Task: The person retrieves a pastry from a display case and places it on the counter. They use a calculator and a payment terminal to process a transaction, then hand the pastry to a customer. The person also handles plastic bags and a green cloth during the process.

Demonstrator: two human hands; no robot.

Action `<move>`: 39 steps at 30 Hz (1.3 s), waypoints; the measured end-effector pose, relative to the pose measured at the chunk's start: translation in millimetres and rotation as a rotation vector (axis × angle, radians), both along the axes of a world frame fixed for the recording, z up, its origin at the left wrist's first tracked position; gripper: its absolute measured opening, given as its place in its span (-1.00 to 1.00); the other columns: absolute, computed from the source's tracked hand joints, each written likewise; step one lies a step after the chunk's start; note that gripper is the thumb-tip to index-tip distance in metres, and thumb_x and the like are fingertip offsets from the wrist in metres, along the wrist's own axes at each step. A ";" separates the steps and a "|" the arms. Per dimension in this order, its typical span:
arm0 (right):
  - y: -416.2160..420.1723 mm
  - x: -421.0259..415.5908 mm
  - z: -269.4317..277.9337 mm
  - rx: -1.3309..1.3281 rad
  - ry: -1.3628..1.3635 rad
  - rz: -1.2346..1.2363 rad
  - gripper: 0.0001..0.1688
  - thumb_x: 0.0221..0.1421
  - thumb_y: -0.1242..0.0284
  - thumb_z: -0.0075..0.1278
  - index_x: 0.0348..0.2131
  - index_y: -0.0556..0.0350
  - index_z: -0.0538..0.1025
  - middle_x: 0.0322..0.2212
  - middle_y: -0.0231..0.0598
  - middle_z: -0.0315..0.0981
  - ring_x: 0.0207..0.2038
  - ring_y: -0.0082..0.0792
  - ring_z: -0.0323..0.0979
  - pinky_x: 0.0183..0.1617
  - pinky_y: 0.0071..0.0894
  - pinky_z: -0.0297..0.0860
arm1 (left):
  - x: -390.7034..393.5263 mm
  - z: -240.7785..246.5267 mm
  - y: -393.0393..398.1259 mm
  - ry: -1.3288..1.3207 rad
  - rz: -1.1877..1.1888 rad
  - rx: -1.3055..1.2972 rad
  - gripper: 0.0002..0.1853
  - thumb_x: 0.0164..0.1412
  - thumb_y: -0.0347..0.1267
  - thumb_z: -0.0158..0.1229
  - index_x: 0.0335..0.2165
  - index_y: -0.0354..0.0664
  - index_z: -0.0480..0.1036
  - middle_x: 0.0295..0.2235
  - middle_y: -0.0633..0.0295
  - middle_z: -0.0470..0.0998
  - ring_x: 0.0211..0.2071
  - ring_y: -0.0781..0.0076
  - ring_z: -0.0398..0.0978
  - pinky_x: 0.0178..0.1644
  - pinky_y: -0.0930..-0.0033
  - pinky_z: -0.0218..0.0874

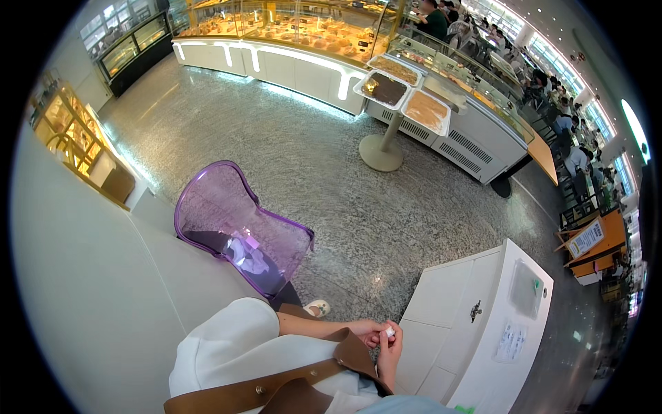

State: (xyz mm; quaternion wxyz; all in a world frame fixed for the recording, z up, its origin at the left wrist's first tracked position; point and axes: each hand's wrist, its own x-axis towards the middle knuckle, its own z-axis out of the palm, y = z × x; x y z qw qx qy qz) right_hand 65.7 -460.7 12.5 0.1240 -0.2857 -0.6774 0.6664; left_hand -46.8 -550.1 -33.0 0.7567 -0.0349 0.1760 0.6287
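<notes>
My left hand (366,332) and my right hand (391,348) meet in front of a brown apron (305,373). Between the fingertips is a small crumpled white piece (389,331), perhaps tissue. The right thumb and fingers pinch it, and the left fingers close against it; its far side is hidden. My left arm comes in from a white sleeve (227,336), while the apron covers most of the right forearm. Just right of the hands stands a white cabinet (439,310) with a dark metal handle (476,310).
A transparent purple chair (282,227) stands ahead to the left, with a cream shoe (317,308) near it. Three trays of food (385,89) rest on a pedestal stand (381,153). Beyond are lit bakery display cases (289,33). People sit at tables (571,124) at right.
</notes>
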 end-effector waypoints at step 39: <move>-18.5 -0.6 -2.9 0.215 -0.138 -0.085 -0.70 0.34 0.39 -0.37 -0.24 0.20 0.38 -0.45 -0.21 0.43 -0.47 -0.48 0.38 -0.36 -0.48 0.36 | 17.8 16.8 -2.2 0.085 -0.032 -0.141 -0.83 0.34 -0.15 -0.02 -0.35 0.08 0.39 -0.54 0.56 0.27 -0.59 0.75 0.11 -0.54 0.67 -0.04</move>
